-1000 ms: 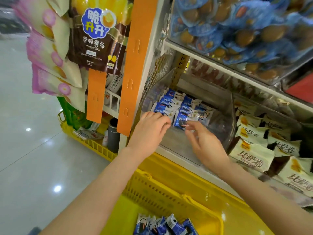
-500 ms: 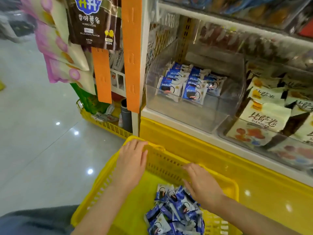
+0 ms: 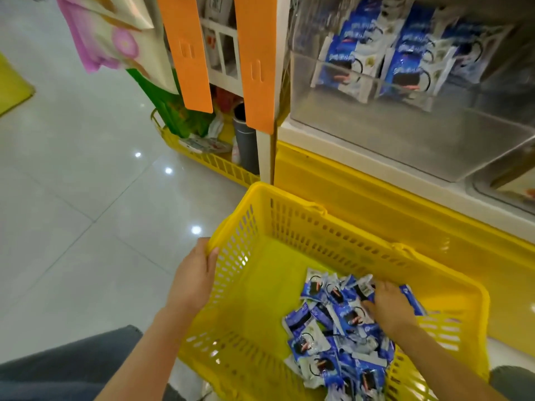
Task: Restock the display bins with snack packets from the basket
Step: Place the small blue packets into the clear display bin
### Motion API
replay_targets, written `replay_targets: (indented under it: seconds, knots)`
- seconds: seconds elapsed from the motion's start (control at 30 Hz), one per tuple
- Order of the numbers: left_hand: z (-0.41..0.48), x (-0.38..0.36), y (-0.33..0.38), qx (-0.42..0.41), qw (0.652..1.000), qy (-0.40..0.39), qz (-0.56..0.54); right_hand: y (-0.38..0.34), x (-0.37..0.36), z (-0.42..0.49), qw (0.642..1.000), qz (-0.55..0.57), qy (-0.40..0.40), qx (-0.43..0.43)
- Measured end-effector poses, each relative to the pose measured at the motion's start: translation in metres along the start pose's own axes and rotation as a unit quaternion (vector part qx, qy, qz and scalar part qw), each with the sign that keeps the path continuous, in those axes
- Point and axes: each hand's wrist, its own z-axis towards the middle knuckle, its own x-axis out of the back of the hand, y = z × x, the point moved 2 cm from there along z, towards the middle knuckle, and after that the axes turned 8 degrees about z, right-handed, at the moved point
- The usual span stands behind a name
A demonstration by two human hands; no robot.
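Packets (image 3: 333, 322) lie heaped in the near-right corner of the basket (image 3: 333, 244), directly under the right hand (image 3: 389, 309). Its fingers rest on the heap; whether they pinch one cannot be told. Left hand (image 3: 194, 280) grips the left rim. Bin (image 3: 405, 134) stands above, beyond the far wall.

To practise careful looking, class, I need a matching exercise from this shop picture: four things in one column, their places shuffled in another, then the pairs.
1 left hand
2 right hand
3 clear display bin
4 grey bottle

A on the shelf above the yellow base
B on the blue snack packets
C on the rim of the yellow basket
D in the far yellow basket

Pairs: 1-C, 2-B, 3-A, 4-D
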Motion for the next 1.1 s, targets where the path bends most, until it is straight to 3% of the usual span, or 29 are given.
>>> replay_targets:
  seconds: [0.2,0.3,0.4,0.47,0.53,0.6,0.67,0.73,0.8,0.9,1.0,1.1]
  knots:
    - [0.002,-0.004,0.0,0.021,1.0,-0.007,-0.003,-0.009,0.005,0.001,0.999,0.038,0.008,0.003]
    - [-0.001,0.002,0.011,0.002,1.0,0.029,0.009,-0.029,0.015,-0.009,0.983,0.179,0.022,0.022]
    - [-0.011,0.006,0.033,-0.066,0.994,0.091,0.009,-0.067,0.03,-0.023,0.927,0.369,0.039,0.054]
    - [-0.025,-0.003,0.051,-0.082,0.994,0.048,-0.054,-0.097,0.041,-0.037,0.891,0.445,0.049,0.079]
    - [-0.039,-0.018,0.067,-0.025,0.986,-0.056,-0.158,-0.124,0.049,-0.053,0.871,0.479,0.05,0.101]
    - [-0.05,-0.031,0.079,0.054,0.948,-0.148,-0.277,-0.143,0.054,-0.071,0.859,0.491,0.058,0.13]
    - [-0.057,-0.037,0.083,0.124,0.887,-0.192,-0.401,-0.154,0.055,-0.088,0.854,0.485,0.069,0.176]
    - [-0.06,-0.041,0.079,0.177,0.836,-0.203,-0.478,-0.157,0.048,-0.103,0.851,0.465,0.036,0.243]
    - [-0.059,-0.041,0.072,0.196,0.83,-0.179,-0.491,-0.153,0.038,-0.114,0.845,0.438,-0.025,0.306]
    - [-0.058,-0.042,0.066,0.178,0.853,-0.171,-0.46,-0.128,0.03,-0.107,0.854,0.404,-0.035,0.325]
    - [-0.062,-0.044,0.066,0.143,0.862,-0.204,-0.442,-0.083,0.018,-0.073,0.906,0.362,0.015,0.217]
    - [-0.063,-0.047,0.064,0.131,0.862,-0.211,-0.442,-0.041,-0.007,-0.042,0.959,0.248,-0.015,0.138]
